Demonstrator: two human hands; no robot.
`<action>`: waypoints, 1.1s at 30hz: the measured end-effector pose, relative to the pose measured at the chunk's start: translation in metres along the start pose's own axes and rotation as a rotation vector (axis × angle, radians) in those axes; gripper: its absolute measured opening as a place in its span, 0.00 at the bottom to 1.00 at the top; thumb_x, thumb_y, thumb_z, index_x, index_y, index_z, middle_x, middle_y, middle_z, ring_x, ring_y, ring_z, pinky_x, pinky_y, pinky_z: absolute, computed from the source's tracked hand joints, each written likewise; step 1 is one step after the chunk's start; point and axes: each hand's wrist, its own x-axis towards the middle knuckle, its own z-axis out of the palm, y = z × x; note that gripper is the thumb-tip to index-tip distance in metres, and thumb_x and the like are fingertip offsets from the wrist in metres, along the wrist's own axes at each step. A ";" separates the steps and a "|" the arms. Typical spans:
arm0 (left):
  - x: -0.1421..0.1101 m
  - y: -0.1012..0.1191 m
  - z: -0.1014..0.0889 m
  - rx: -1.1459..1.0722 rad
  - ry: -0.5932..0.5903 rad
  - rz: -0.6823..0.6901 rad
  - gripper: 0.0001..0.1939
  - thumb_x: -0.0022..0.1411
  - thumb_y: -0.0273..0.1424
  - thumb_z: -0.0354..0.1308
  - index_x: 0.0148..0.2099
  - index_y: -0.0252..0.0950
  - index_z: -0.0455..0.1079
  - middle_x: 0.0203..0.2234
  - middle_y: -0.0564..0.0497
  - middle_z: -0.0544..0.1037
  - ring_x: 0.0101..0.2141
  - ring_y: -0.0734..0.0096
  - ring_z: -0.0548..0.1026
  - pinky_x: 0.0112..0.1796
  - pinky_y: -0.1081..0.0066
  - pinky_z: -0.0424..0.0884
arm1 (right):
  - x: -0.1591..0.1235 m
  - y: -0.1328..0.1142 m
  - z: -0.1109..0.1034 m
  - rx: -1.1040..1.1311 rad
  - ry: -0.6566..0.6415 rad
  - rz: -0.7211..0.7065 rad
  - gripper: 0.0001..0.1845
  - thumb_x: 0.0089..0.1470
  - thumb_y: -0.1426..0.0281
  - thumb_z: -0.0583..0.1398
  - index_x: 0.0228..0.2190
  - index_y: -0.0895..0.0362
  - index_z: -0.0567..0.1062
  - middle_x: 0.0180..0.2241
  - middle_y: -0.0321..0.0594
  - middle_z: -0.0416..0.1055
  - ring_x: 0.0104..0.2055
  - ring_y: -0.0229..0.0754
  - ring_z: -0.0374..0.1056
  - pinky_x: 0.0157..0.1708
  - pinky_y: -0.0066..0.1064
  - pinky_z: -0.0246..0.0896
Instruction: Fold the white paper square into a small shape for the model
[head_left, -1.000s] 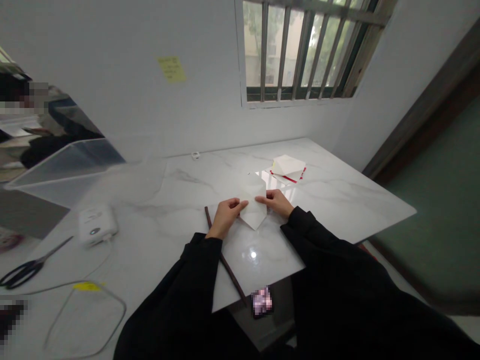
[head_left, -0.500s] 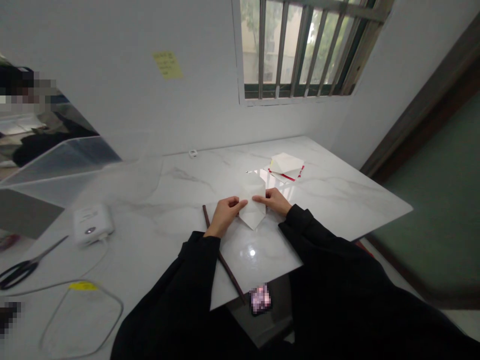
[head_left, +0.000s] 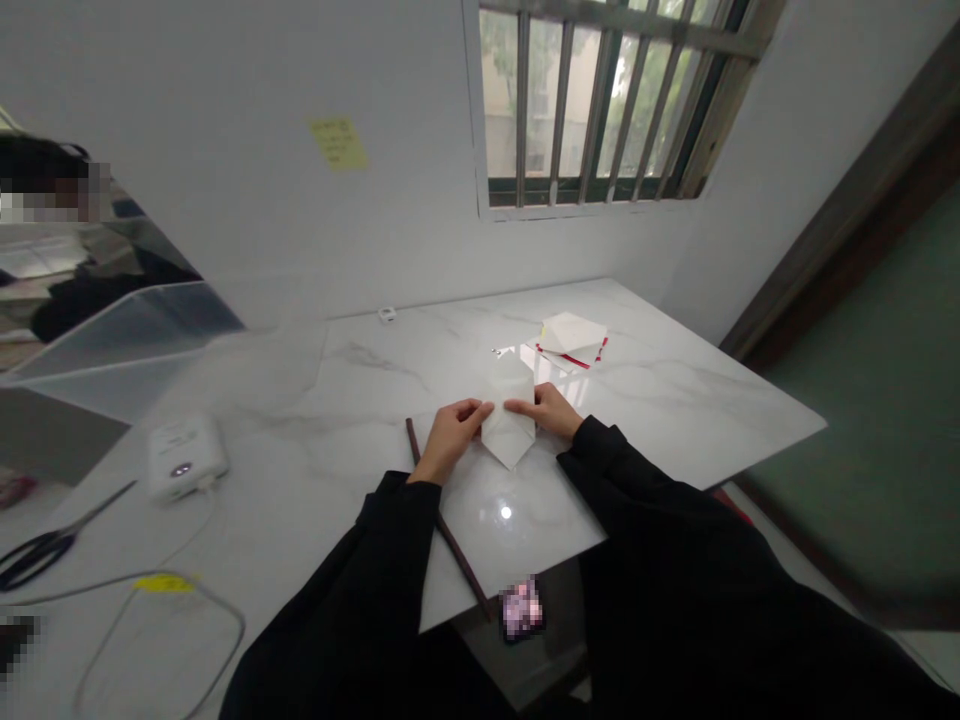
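Observation:
A folded sheet of white paper (head_left: 510,440), pointed at its near end, is held just above the marbled tabletop (head_left: 645,400). My left hand (head_left: 452,432) pinches its left edge between thumb and fingers. At the right edge, my right hand (head_left: 553,410) grips the same sheet, thumb lying on top and fingers behind. Beyond the hands lies another stack of folded white paper (head_left: 574,332) with red strips along its near edges. A thin dark brown stick (head_left: 459,555) runs under my left forearm, its near end past the table edge.
Scissors (head_left: 45,555), a white box-shaped device (head_left: 186,455) with a cable, and a grey cable loop (head_left: 244,625) with a yellow tag (head_left: 165,583) lie at left. A clear plastic bin (head_left: 142,320) stands behind them. A small white object (head_left: 387,314) sits by the wall.
The view has tilted slightly, so the scene sits a little lower. Both hands keep their hold on the paper, whose right part shows slightly more fully.

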 end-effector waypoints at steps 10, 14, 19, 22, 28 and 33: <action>0.003 -0.002 -0.002 -0.091 0.079 -0.011 0.21 0.48 0.48 0.73 0.32 0.34 0.78 0.26 0.50 0.77 0.28 0.70 0.72 0.32 0.70 0.68 | 0.000 0.001 -0.001 -0.033 -0.074 0.006 0.26 0.47 0.52 0.70 0.32 0.64 0.83 0.32 0.47 0.81 0.30 0.42 0.72 0.30 0.30 0.64; 0.002 0.001 -0.002 -0.197 0.127 -0.016 0.20 0.48 0.44 0.73 0.35 0.34 0.78 0.26 0.51 0.76 0.28 0.72 0.71 0.33 0.71 0.68 | -0.002 -0.001 -0.002 -0.036 -0.151 -0.003 0.25 0.47 0.52 0.71 0.34 0.63 0.84 0.35 0.48 0.82 0.33 0.45 0.74 0.32 0.32 0.67; 0.001 0.006 -0.004 -0.322 0.161 -0.028 0.16 0.49 0.40 0.73 0.34 0.35 0.75 0.30 0.53 0.76 0.28 0.76 0.71 0.32 0.74 0.67 | -0.003 -0.003 -0.004 -0.091 -0.198 -0.011 0.25 0.47 0.52 0.70 0.32 0.64 0.84 0.32 0.47 0.81 0.32 0.44 0.73 0.31 0.32 0.67; 0.000 0.007 -0.002 -0.275 0.086 -0.042 0.19 0.50 0.42 0.72 0.39 0.35 0.76 0.32 0.51 0.78 0.29 0.74 0.73 0.34 0.72 0.69 | -0.002 -0.003 -0.004 -0.078 -0.163 -0.009 0.25 0.47 0.52 0.70 0.31 0.64 0.83 0.32 0.47 0.80 0.31 0.43 0.72 0.30 0.32 0.66; -0.001 0.007 -0.002 -0.211 0.002 -0.016 0.24 0.54 0.46 0.70 0.44 0.32 0.77 0.36 0.46 0.80 0.30 0.71 0.75 0.36 0.70 0.71 | 0.002 0.000 -0.004 -0.031 -0.068 0.005 0.25 0.45 0.51 0.71 0.28 0.64 0.82 0.28 0.45 0.79 0.29 0.41 0.70 0.27 0.30 0.62; -0.001 0.006 -0.002 -0.142 -0.019 -0.034 0.23 0.52 0.45 0.72 0.43 0.33 0.79 0.34 0.47 0.80 0.31 0.70 0.75 0.36 0.69 0.71 | 0.006 0.004 -0.005 0.023 0.092 0.030 0.27 0.45 0.51 0.71 0.30 0.65 0.81 0.31 0.48 0.80 0.31 0.42 0.72 0.29 0.31 0.64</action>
